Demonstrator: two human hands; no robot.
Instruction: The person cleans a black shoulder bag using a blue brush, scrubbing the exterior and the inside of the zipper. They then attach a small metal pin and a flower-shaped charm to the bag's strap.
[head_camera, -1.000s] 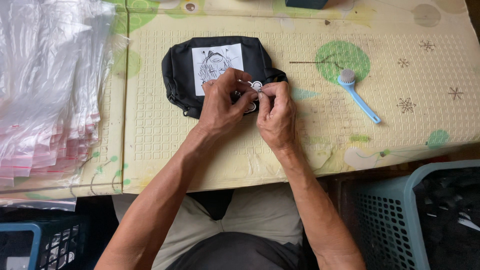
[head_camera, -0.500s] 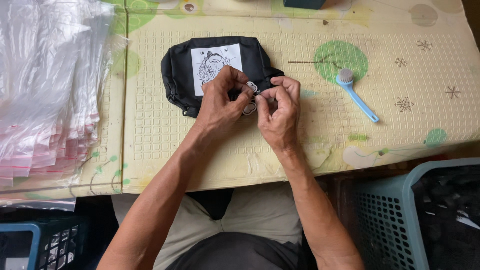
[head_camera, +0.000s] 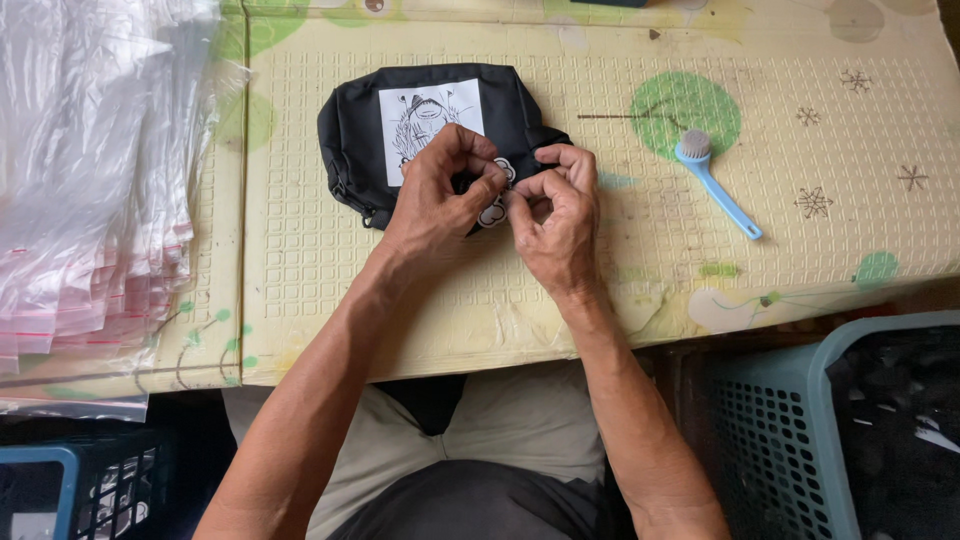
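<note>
Nearest the camera, the lap of the seated person is seen, flanked by a blue crate at the lower left and a teal basket at the lower right. Beyond the lap, the worktop is covered by a pale yellow embossed mat. Both forearms are stretched over its near edge, and the two hands are brought together at the middle of the mat. The left hand is curled, its fingers pinched shut on a small white charm; the right hand is closed on the same charm from the other side, fingertip to fingertip with the left. The charm is held at the near right edge of a black pouch, which lies flat on the mat just beyond the hands, a white printed patch facing up. The pouch is partly covered by the left hand. To the right, well apart from the hands, a light blue brush is laid slantwise. At the far left, a stack of clear plastic bags is piled.
</note>
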